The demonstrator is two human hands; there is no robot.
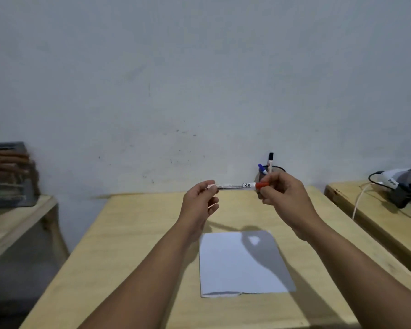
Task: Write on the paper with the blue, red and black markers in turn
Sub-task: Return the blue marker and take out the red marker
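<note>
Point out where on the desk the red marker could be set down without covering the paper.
Bare desk lies left of the paper, and a narrower strip runs between the paper and the right edge. The back right corner is crowded: the holder with the blue marker and black marker stands there, behind the right hand.

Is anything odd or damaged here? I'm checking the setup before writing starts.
Only the white paper sheet: its near edge looks ragged, perhaps torn or folded. The sheet shows no writing, though the red-capped marker is already in hand.

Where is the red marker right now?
The red marker is up in the air above the table, held level between both hands: left hand on its tail, right hand on its red cap.
</note>
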